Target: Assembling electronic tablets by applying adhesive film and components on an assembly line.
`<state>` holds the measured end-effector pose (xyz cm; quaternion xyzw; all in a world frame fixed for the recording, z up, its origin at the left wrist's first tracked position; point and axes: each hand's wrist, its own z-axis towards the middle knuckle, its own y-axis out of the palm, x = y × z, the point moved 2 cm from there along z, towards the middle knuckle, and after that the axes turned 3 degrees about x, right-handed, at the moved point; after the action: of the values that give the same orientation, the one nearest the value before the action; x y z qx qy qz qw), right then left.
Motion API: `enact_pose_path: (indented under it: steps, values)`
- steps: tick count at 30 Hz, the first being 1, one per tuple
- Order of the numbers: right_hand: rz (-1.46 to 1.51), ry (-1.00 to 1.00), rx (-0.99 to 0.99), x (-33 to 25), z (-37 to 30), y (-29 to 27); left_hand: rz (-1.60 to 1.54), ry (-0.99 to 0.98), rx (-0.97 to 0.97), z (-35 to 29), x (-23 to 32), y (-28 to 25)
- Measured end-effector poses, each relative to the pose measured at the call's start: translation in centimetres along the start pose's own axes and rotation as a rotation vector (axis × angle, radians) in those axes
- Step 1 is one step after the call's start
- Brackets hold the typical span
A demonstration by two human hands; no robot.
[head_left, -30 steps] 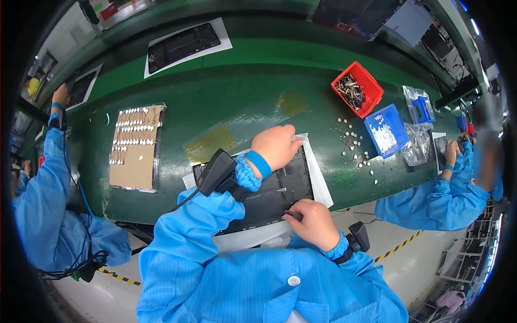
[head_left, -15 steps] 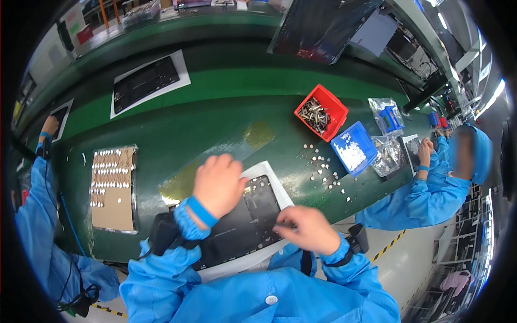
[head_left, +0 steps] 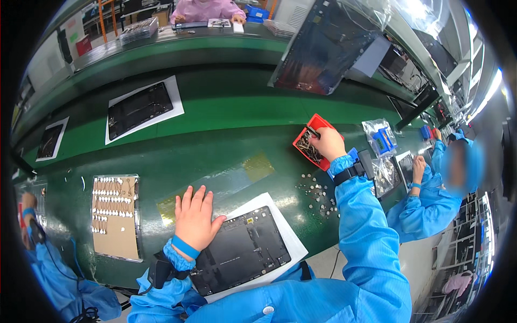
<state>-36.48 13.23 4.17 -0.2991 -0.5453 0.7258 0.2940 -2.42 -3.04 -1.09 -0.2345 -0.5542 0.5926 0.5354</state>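
My right hand (head_left: 329,144) is closed around a dark slim tool (head_left: 312,131), its kind hard to make out, over the red bin (head_left: 319,119). Small metallic parts (head_left: 306,146) fill that bin; whether the tool touches them is unclear. My left hand (head_left: 195,220) lies open, fingers spread, with its fingertips on the green table and its thumb by the upper left edge of a black tablet-like housing (head_left: 242,250). The housing rests on a white sheet (head_left: 295,237) close to my body.
Left stands a cardboard-lined tray (head_left: 116,242) with rows of white-headed parts. Similar loose parts (head_left: 318,200) are scattered right of the housing. My right forearm mostly covers a blue bin (head_left: 353,154). Farther back lies another black housing (head_left: 141,109). Co-workers sit at left, right and across.
My right hand has gone from the housing's right side up to the red bin, still holding the dark tool. My left hand has flattened and spread its fingers beside the housing.
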Motion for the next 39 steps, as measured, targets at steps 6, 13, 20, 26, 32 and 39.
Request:
enact_pose_path:
  steps: [6,13,20,26,32,39]
  values:
    - [0.051,-0.006,0.024,0.8,0.5,1.5,0.002,0.058,0.114,-0.5,0.2,-0.3]
    - [0.747,0.18,0.215,2.7,-0.7,-0.1,-0.146,0.243,0.07,-0.7,0.9,-0.2]
    - [1.288,0.28,0.005,-3.2,-8.4,-3.4,-0.172,0.309,0.044,-0.8,0.9,0.0]
    - [1.082,0.104,-0.427,-10.1,-13.9,0.9,-0.17,0.293,0.033,-1.0,0.8,0.2]
    - [1.011,0.136,-0.497,-10.0,-14.4,3.8,-0.182,0.289,0.015,-1.1,0.8,0.2]
    - [0.75,0.115,-0.407,-10.4,-14.1,4.0,-0.191,0.285,0.007,-1.1,0.8,0.1]
